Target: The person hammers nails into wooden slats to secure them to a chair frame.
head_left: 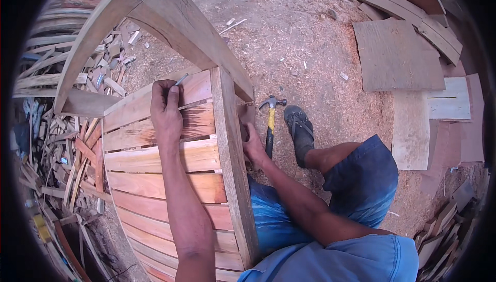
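A wooden seat of pale and reddish slats stands tilted in front of me, with curved frame pieces rising from its far end. My left hand pinches a thin silver nail over the upper slats. My right hand reaches behind the vertical side rail, its fingers curled beside a brown wooden piece and partly hidden, so I cannot make out what it grips. A claw hammer with a yellow and black handle lies on the ground just right of that hand.
My foot in a dark sandal rests on the sawdust-strewn ground. Piles of offcuts and curved boards are heaped at the left. Wooden panels lie at the upper right, and more scraps at the lower right.
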A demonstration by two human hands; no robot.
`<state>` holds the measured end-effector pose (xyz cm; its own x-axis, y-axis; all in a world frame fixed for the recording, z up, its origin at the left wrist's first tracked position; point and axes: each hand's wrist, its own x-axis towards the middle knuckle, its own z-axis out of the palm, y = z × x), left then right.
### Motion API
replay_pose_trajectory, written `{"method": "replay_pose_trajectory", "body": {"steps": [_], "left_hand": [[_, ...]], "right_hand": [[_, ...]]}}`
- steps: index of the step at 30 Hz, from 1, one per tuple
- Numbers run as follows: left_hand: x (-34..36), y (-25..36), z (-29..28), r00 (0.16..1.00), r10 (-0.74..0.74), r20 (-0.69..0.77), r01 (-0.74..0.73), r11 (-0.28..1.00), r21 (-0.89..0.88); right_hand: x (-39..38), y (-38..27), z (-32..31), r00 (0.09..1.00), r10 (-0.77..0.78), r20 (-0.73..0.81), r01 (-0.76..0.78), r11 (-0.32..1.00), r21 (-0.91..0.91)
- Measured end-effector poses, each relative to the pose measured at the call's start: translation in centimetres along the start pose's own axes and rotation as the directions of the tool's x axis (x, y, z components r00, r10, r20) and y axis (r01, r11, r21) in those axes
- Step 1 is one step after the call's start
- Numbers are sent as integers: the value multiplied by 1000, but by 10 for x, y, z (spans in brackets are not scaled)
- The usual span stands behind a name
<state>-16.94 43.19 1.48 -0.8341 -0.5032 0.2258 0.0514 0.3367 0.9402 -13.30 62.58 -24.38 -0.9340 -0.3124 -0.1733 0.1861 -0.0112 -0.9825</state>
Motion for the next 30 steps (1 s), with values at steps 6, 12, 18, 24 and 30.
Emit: {"method": "replay_pose_trajectory", "body": {"steps": [6,12,18,24,30], "left_hand": [[6,6,16,999,23,45,-21,999,-41],[-5,6,-16,1000,-27,-2,27,998,64],[-3,-7,-26,1000,16,-9,-16,997,79],[3,0,-8,1000,9,19,-9,1000,11],[5,-1,-3,1000,26,12,-26,1000,10]], "right_hand": [[21,20,-10,996,-58,-68,58,998,-1],[9,-44,2,982,161,101,-169,982,78],[18,-47,-4,964,174,200,-154,982,-112],[47,-53,-26,960,9,281,47,980,-191],[71,-68,-33,937,-46,346,107,981,-162]]}}
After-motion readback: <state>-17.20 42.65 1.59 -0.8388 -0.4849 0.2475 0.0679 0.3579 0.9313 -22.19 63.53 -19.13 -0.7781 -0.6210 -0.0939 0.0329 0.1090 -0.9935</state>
